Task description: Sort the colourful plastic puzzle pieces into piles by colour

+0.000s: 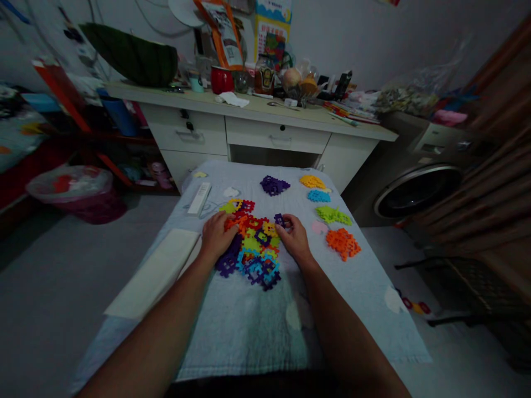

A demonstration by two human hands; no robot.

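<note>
A mixed pile of notched plastic building pieces (251, 241) lies in the middle of the cloth-covered table, in purple, blue, yellow, green, red and orange. My right hand (294, 239) pinches a purple notched piece (279, 220) at the pile's right edge. On the left side, my left hand (216, 236) rests against the pile, thumb and fingers closed about orange notched pieces (237, 223). Sorted heaps sit apart: purple (274, 185) at the back, then yellow (312, 181), blue (318, 196), lime green (333, 214) and orange (343, 243) down the right.
A long white box or board (153, 273) and a small white strip (199, 199) lie at the table's left. Behind stands a white cabinet (277, 135) crowded with jars and packets. A washing machine (415, 166) is at right, a lined bin (78, 193) at left.
</note>
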